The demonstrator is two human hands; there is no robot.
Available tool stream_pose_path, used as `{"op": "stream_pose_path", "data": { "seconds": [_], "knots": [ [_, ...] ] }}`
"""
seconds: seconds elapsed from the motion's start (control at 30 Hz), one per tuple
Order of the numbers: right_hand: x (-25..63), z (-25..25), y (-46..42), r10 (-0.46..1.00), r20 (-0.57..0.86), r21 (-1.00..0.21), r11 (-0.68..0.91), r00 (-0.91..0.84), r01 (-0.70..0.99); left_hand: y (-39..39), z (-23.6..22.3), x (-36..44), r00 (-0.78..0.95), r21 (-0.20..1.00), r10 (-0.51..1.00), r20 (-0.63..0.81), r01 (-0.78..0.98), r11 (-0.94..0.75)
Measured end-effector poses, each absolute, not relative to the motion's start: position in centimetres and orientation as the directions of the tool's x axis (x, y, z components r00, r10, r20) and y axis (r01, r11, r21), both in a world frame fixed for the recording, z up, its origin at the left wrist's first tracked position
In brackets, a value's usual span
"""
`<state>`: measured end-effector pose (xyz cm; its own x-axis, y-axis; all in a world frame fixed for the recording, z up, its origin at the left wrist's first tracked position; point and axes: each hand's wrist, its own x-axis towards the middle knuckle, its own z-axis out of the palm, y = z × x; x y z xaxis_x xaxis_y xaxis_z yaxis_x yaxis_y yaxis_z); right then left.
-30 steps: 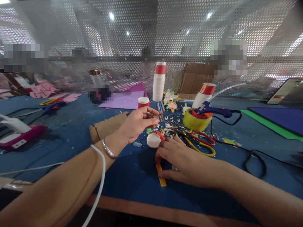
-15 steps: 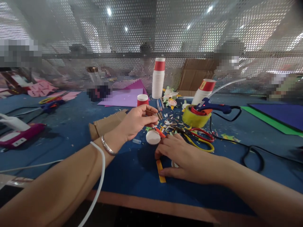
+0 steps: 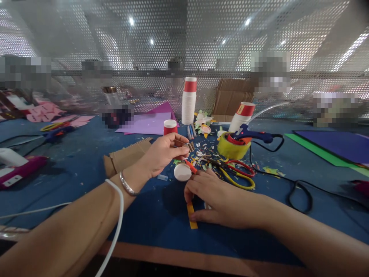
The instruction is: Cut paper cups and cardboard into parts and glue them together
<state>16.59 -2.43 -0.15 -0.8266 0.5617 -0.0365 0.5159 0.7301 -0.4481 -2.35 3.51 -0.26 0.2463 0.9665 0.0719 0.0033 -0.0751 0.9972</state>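
My left hand (image 3: pixel 165 152) hovers over the table with thumb and fingertips pinched together; whatever is between them is too small to make out. A strip of orange-yellow paper (image 3: pixel 192 221) lies on the table under my right hand (image 3: pixel 217 196), its thumb and curled fingers gripping the strip. Part of a white thing (image 3: pixel 207 206) shows beneath that palm, mostly hidden. Between the hands sits a round white disc-like piece (image 3: pixel 182 172). An orange-red pointed tool (image 3: pixel 190 166) lies just beyond my right fingertips.
Scissors (image 3: pixel 238 177) lie right of my right hand, amid paper scraps (image 3: pixel 203 154). Behind them, a blue glue gun (image 3: pixel 253 134) rests on a yellow tape roll (image 3: pixel 230 148). Paper cups (image 3: pixel 188 104) stand stacked at the back. Folded cardboard (image 3: pixel 127 156) lies beyond my left forearm.
The whole view shifts slightly. Both hands keep nearly the same pose and place over the table, and the orange-yellow strip stays under my right hand.
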Motion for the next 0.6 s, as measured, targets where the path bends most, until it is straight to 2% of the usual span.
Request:
{"op": "stream_pose_path", "data": {
  "seconds": [0.23,0.37,0.5,0.6],
  "knots": [
    [16.7,-0.1,-2.1,0.58,-0.02,-0.683,0.587,-0.815,0.435,3.6,-0.6,-2.4,0.276,0.997,0.959,0.071,0.011,-0.077],
    [18.0,0.0,-1.3,0.667,0.155,-0.739,0.568,-0.729,0.362,3.5,-0.5,-2.4,0.298,0.997,0.954,0.046,0.05,-0.064],
    [19.4,0.0,0.1,0.788,0.322,-0.771,0.54,-0.525,0.338,3.4,-0.4,-2.4,0.33,0.999,0.944,0.009,0.047,-0.025],
    [19.9,-0.5,1.0,0.835,0.393,-0.801,0.517,-0.385,0.302,3.3,-0.4,-2.3,0.339,0.999,0.941,-0.02,0.042,0.006]
  ]
}}
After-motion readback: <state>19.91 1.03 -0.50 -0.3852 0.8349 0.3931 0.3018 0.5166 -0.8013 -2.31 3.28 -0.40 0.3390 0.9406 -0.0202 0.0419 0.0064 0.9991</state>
